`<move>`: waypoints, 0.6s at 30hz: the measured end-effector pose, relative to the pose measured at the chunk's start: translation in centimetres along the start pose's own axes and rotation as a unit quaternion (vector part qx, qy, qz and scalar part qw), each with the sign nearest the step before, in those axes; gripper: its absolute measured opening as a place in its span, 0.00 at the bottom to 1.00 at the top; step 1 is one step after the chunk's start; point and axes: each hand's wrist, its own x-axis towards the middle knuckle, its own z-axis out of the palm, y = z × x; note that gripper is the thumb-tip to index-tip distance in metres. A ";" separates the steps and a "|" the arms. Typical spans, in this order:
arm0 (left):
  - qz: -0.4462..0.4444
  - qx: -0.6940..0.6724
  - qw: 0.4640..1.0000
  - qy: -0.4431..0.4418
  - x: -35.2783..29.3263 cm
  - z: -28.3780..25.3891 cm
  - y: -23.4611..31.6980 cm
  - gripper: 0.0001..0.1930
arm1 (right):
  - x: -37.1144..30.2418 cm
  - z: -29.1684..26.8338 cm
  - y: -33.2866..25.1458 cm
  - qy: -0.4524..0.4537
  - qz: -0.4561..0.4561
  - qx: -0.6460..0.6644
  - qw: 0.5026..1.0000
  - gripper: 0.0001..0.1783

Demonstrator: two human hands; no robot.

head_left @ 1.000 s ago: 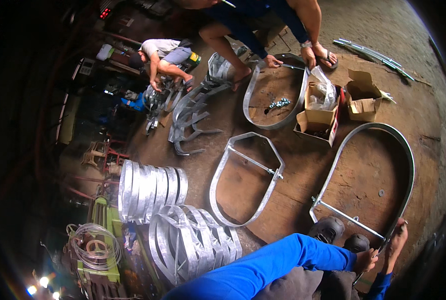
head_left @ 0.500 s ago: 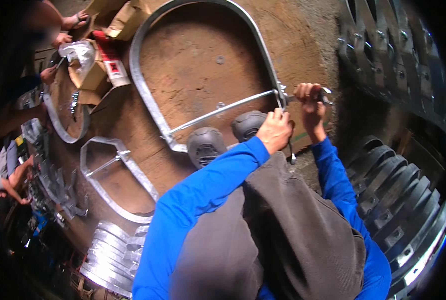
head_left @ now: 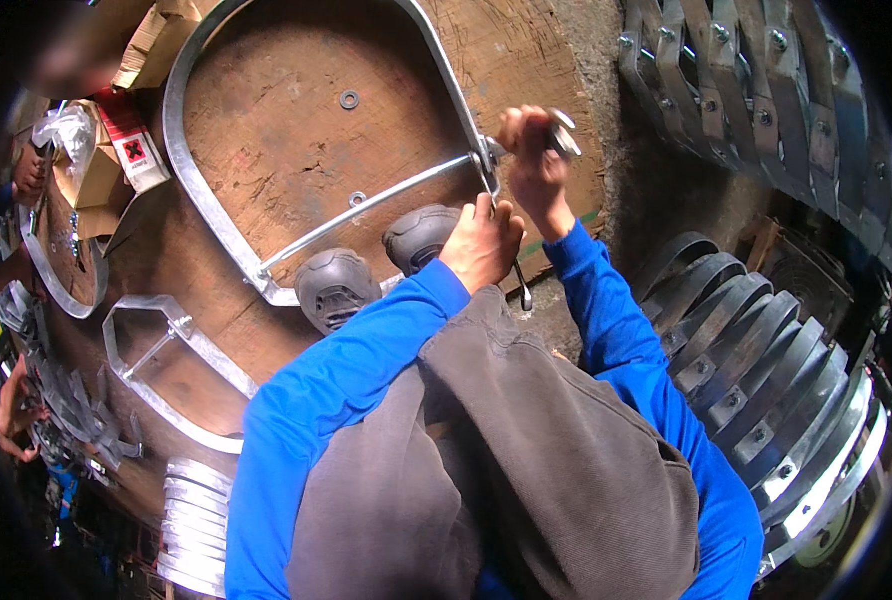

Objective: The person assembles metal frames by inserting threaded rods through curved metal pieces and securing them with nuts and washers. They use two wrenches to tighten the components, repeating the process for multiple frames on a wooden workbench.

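Note:
A large rounded hoop of galvanized steel band (head_left: 206, 205) lies flat before me. A thin metal rod (head_left: 406, 192) spans its near part. My left hand (head_left: 484, 240) is closed at the rod's right end, by the bolted joint (head_left: 490, 150), around a slim spanner whose shaft end (head_left: 523, 286) sticks out below the fist. Beyond it my right hand (head_left: 536, 165) grips another spanner; its open jaw (head_left: 564, 132) points away past the fingers. My fingers partly hide the nut area. My shoes (head_left: 336, 288) rest at the hoop's near edge.
Two washers lie inside the hoop, one a far washer (head_left: 349, 99). A smaller hoop (head_left: 181, 405) sits at left, near stacked bands (head_left: 194, 525). Rows of bent bands (head_left: 736, 340) stand at right. Co-workers' hands (head_left: 28, 172) are by an open carton (head_left: 96, 205).
The whole view has shifted, so the hoop and both hands appear farther left and higher. My right hand's spanner has swung slightly away from me. Both grips stay closed.

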 end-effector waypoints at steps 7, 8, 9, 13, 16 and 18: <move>0.004 -0.015 0.998 -0.053 0.6 -1.6 0.2 0.08 | 8.4 3.1 4.2 -0.053 -0.031 -0.223 0.973 0.25; 0.010 -0.007 0.998 -0.054 0.3 -1.8 0.4 0.08 | 10.1 3.9 5.7 -0.085 0.043 -0.252 0.963 0.26; 0.017 0.003 0.999 -0.047 0.6 -1.9 0.2 0.08 | 12.2 4.4 6.0 -0.131 0.287 -0.251 0.915 0.31; 0.000 -0.002 0.999 -0.035 0.4 -1.2 -0.5 0.10 | 11.9 2.2 3.5 -0.079 0.275 -0.088 0.954 0.31; -0.004 -0.001 1.000 -0.017 0.0 -1.0 0.0 0.12 | 8.6 -1.6 -2.2 0.027 0.227 0.005 0.974 0.27; 0.006 0.005 1.000 -0.001 0.6 -0.8 0.2 0.12 | 5.2 -2.9 -2.4 0.025 0.144 0.141 0.979 0.24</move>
